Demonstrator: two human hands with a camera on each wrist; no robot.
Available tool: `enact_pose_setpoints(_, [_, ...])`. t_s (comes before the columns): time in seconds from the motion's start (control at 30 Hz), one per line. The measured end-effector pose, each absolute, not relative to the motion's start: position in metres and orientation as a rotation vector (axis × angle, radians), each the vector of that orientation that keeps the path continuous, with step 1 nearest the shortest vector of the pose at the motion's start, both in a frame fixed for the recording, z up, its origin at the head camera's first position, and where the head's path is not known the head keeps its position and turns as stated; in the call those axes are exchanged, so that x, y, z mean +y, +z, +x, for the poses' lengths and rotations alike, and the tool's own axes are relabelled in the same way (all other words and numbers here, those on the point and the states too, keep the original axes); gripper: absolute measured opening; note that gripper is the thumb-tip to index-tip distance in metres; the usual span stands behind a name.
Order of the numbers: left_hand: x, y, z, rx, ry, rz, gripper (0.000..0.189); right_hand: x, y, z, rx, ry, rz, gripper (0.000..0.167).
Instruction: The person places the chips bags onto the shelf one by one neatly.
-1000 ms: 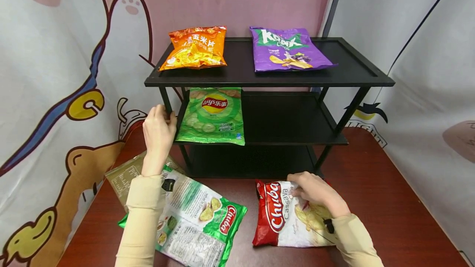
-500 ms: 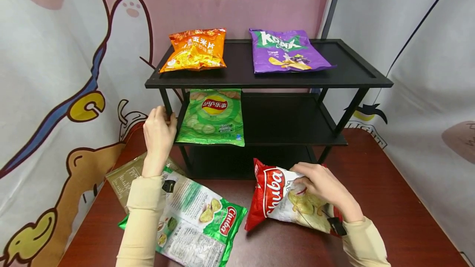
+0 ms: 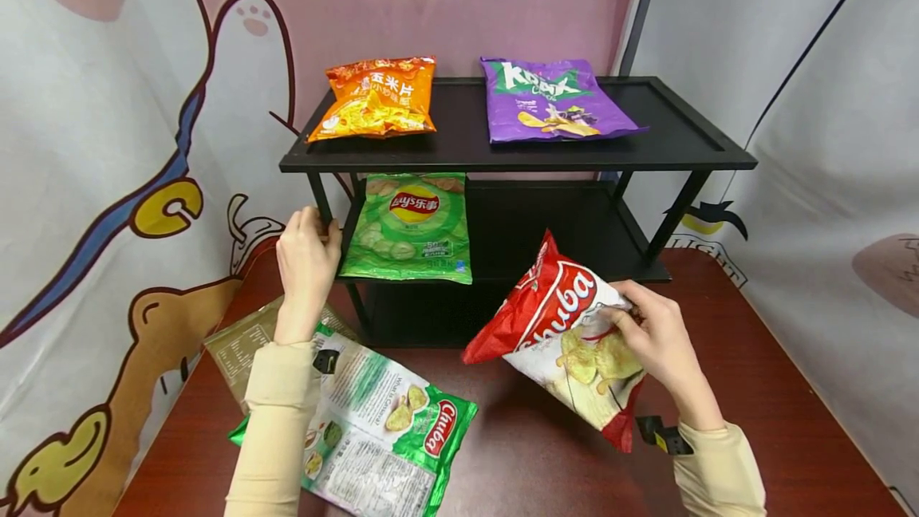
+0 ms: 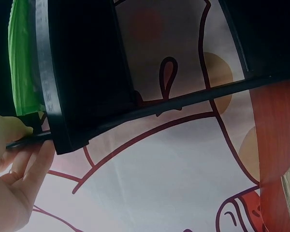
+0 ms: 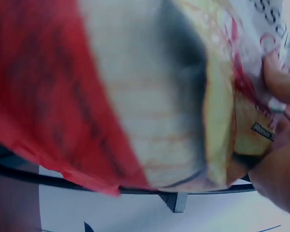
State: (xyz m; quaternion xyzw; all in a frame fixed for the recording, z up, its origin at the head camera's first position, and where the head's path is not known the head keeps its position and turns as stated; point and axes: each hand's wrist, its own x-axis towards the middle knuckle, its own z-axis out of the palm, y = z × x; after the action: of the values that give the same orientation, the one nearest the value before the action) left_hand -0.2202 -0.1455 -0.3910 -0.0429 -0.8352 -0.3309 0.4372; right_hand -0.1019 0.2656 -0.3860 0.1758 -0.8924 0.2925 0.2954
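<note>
While your left grip (image 3: 307, 258) holds the black three-tier rack (image 3: 549, 218) at its left side, your right grip (image 3: 656, 333) pinches one red-and-white Chuba chip bag (image 3: 563, 349) (tilted, above the table (image 3: 761, 397)). Step: mid-air carry, apparently; your next move likely calls for levelling it.

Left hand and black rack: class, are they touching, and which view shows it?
Touching. The left wrist view shows the left hand gripping the black rack, its thin post held between thumb and fingers.
</note>
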Motion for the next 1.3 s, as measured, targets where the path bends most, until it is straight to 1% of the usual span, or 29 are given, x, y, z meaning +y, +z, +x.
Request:
enact_pose_setpoints(0.1, [-0.145, -0.391, -0.22, -2.078, -0.825, -0.106, 0.015, 0.263, -0.379, -0.103, -2.343, 0.818, 0.314, 0.022])
enact_pose_setpoints(0.23, [-0.145, -0.391, -0.221, -2.079, -0.827, -0.106, 0.015, 0.26, -0.371, -0.106, -2.326, 0.884, 0.174, 0.019])
enact_pose_setpoints(0.33, [-0.145, -0.391, -0.22, -2.08, -0.826, -0.103, 0.015, 0.257, -0.366, -0.109, -2.324, 0.942, 0.078, 0.019])
enact_pose_setpoints(0.57, [-0.145, -0.392, -0.22, -2.078, -0.831, -0.104, 0.014, 0.253, -0.356, -0.121, -2.315, 1.159, -0.129, 0.026])
enact_pose_setpoints(0.67, [-0.146, -0.393, -0.221, -2.08, -0.836, -0.105, 0.014, 0.25, -0.353, -0.127, -2.27, 1.262, -0.206, 0.026])
enact_pose_setpoints(0.77, [-0.146, -0.392, -0.221, -2.084, -0.836, -0.104, 0.014, 0.248, -0.35, -0.134, -2.215, 1.345, -0.241, 0.025])
enact_pose_setpoints(0.9, [-0.146, -0.393, -0.22, -2.083, -0.831, -0.107, 0.014, 0.247, -0.35, -0.143, -2.204, 1.391, -0.252, 0.027])
enact_pose_setpoints(1.13, [-0.146, -0.393, -0.221, -2.075, -0.826, -0.113, 0.014, 0.246, -0.351, -0.15, -2.29, 1.458, -0.246, 0.04])
enact_pose_setpoints(1.3, [-0.146, -0.393, -0.222, -2.071, -0.829, -0.117, 0.014, 0.246, -0.352, -0.154, -2.301, 1.575, -0.263, 0.046])
